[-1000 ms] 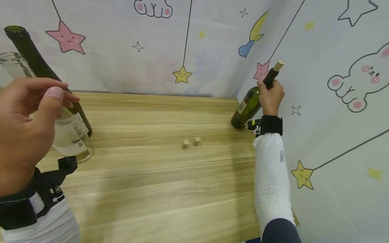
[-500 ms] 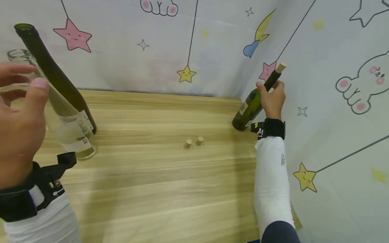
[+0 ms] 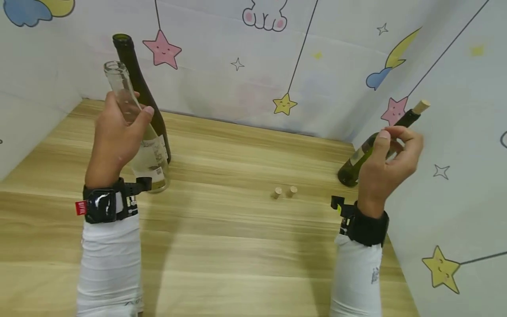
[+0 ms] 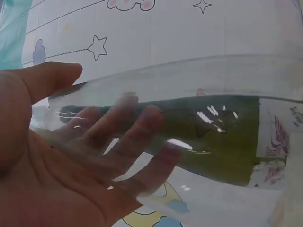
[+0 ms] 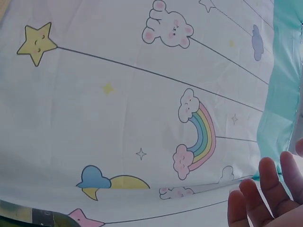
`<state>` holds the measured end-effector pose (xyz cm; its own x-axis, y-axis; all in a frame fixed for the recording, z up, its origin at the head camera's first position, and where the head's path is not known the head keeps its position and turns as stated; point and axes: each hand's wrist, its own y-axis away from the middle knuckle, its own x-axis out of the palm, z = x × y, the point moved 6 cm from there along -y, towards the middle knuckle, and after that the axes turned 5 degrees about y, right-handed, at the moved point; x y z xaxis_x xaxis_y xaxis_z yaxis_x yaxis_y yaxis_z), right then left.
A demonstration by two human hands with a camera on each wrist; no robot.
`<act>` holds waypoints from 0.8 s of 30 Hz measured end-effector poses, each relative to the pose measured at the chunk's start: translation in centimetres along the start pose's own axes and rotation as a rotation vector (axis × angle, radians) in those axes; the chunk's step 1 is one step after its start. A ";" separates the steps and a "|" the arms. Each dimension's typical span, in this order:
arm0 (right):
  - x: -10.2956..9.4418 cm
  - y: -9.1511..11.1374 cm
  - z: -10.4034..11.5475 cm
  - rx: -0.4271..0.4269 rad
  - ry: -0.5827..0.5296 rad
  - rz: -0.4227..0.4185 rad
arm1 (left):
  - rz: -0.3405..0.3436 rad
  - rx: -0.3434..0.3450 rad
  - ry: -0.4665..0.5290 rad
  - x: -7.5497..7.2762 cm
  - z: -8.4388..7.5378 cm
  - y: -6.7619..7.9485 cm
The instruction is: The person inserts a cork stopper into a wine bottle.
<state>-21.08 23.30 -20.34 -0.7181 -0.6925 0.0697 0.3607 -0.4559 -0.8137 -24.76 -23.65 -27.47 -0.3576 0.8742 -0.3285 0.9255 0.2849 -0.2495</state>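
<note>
My left hand (image 3: 117, 136) is round the neck of a clear glass bottle (image 3: 150, 163), thumb on the near side. Through the glass in the left wrist view, the fingers (image 4: 142, 123) show curving behind the bottle. Right behind it stands a dark green wine bottle (image 3: 138, 83) with an uncorked mouth. At the right, my right hand (image 3: 390, 169) is held with loosely bent fingers and nothing in them. It overlaps a green wine bottle (image 3: 350, 169) whose neck carries a cork (image 3: 421, 106). In the right wrist view that bottle (image 5: 19, 215) shows at the bottom left, apart from the fingers.
Two loose corks (image 3: 292, 191) stand side by side on the wooden table (image 3: 237, 246), between the bottles. Printed fabric walls (image 3: 222, 83) close off the back and both sides of the table.
My right hand has let go of the corked bottle's neck and drawn back toward me. My left hand has moved onto the clear bottle's neck. The head view has swung left.
</note>
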 end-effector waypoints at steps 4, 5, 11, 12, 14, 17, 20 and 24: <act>0.6 0.8 0.8 0.015 -0.028 0.051 | 0.052 0.078 0.023 0.7 -0.4 0.2; 0.7 0.9 0.9 0.013 -0.028 0.064 | 0.067 0.101 0.042 0.9 -0.7 0.4; 2.0 1.3 -1.1 -0.011 0.042 0.223 | 0.173 0.240 0.083 2.9 -4.2 2.4; 2.3 1.4 -1.7 -0.022 0.067 0.283 | 0.203 0.268 0.085 3.6 -5.0 2.9; 3.2 2.0 -2.9 -0.047 0.127 0.437 | 0.282 0.325 0.101 5.4 -6.5 4.1; 4.6 3.3 -3.5 -0.106 0.190 0.699 | 0.414 0.407 0.131 8.5 -8.2 5.9; 5.8 4.8 -4.1 -0.159 0.215 0.912 | 0.509 0.464 0.140 11.3 -9.4 7.5; 7.2 6.7 -5.0 -0.197 0.253 1.075 | 0.589 0.491 0.132 14.4 -10.0 9.3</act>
<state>-26.87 18.05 -28.15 -0.1986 -0.5293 -0.8249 0.7816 0.4223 -0.4592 -20.07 -4.45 -25.39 0.2228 0.8755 -0.4287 0.7859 -0.4215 -0.4525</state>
